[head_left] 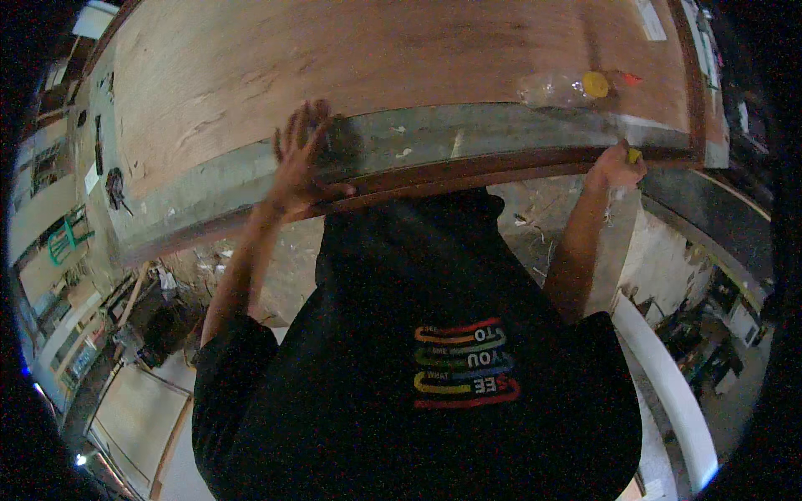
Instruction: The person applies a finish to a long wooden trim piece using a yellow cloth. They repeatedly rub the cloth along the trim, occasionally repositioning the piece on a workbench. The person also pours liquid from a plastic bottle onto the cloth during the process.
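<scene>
Wooden panel (376, 58) fills the top of the view, brown edging (451, 173) already along its near side, so I'd guess mid-job, can't tell what's left. Left hand (296, 171) is splayed over that edge, fingers wide; right hand (616, 167) has its fingers curled round a small yellow thing (634, 155) by the edging.

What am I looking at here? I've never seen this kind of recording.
There is no machine: a person works bare-handed. The picture comes from a fisheye camera on the person's head, looking down, so straight edges bend and a black shirt shows below. On the wooden panel lies a clear bottle with a yellow cap. The left hand is spread at the panel's brown edge; the right hand grips something small and yellow there, too blurred to identify.
</scene>
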Tool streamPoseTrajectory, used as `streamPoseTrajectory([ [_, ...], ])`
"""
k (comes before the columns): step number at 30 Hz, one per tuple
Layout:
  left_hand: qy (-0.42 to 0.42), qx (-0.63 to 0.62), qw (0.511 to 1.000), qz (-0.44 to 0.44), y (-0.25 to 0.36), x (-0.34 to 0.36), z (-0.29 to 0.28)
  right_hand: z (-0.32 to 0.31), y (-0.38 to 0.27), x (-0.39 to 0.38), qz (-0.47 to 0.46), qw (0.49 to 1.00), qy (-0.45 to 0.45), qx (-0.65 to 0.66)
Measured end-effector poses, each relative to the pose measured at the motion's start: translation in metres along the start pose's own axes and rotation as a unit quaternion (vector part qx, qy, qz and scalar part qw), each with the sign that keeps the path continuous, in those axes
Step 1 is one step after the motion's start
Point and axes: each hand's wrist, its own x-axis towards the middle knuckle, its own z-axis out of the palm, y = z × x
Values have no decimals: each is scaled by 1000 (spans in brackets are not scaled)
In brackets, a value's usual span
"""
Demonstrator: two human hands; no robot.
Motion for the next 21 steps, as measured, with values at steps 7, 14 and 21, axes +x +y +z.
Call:
streamPoseTrajectory([
  [7, 29, 1, 999, -15, -25, -25, -9, -12, -19, 0, 66, 993, -59, 82],
  [14, 22, -60, 993, 103, 39, 37, 9, -15, -20, 1, 51, 997, -59, 25],
  [21, 26, -96, 980, 171, 105, 91, 29, -10, -16, -3, 33, 999, -15, -28],
])
